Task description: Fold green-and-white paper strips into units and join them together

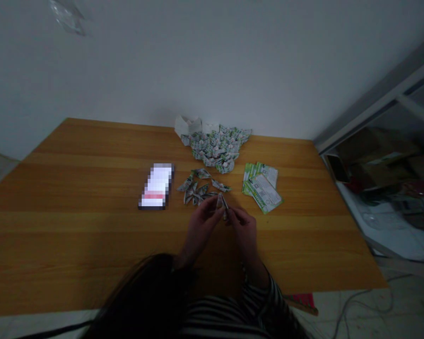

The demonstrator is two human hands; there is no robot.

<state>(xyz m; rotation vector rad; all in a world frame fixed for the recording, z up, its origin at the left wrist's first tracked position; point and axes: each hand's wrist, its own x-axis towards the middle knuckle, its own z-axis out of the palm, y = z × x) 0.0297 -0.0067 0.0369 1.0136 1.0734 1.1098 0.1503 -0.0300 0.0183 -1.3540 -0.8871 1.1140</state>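
Observation:
Between both hands, just above the table, is a small folded paper piece (220, 201) with a pointed tip facing up. My left hand (204, 219) pinches its left side, thumb against the paper. On the right side my right hand (242, 223) is closed on the same piece, its fingertips partly hidden. Right behind my hands lie several loose folded paper pieces (198, 193) with printed text. Farther back, by the wall, sits a wide cluster of interlocked folded paper (217, 147), printed green and white, with plainer white folds at its left end.
A lit phone (157, 186) lies left of the paper pieces. Several printed green-and-white cards (263, 188) are fanned out at the right. The wooden table (74, 226) meets the wall at the back. A shelf (381, 235) with boxes and another phone stands beyond the right edge.

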